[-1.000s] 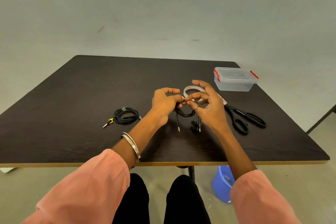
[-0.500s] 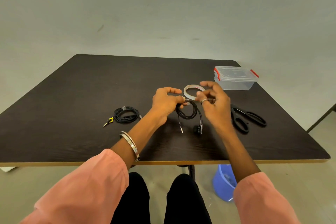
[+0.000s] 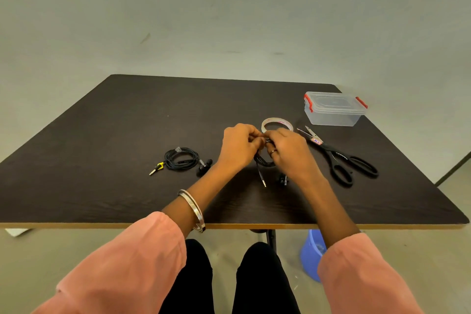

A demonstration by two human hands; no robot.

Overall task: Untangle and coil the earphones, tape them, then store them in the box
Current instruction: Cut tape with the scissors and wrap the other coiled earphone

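Head view, step: We judged that the taping step was in hand. The coil (image 3: 263, 160) was already wound, and both hands met at its top, where a piece of tape would go round the strands. The tape piece itself was too small for us to see.

Head view, next move: We thought the tape must be pressed flat all round the bundle without letting the loops slip. After that, the box (image 3: 334, 109) would have to be opened, because its lid with red clips was on.

Head view, left hand: The left hand (image 3: 239, 146) was closed, its fingers curled round the top of the coil, and it held the coil above the table (image 3: 102, 135).

Head view, right hand: The right hand (image 3: 288, 150) was closed too, its fingertips pinching the same place on the coil, touching the fingers of the left hand.

Head view, coil: It hung between the two hands, near the middle of the table. Its plug (image 3: 262, 178) and its earbuds (image 3: 282, 180) hung down below, close to the table; we could not tell if they touched it.

Head view, other things: The tape roll (image 3: 277, 121) lay just behind the hands. The scissors (image 3: 341, 160) lay to the right, between the hands and the box. A second coil (image 3: 181, 158), already wound, lay to the left, well apart from the box.
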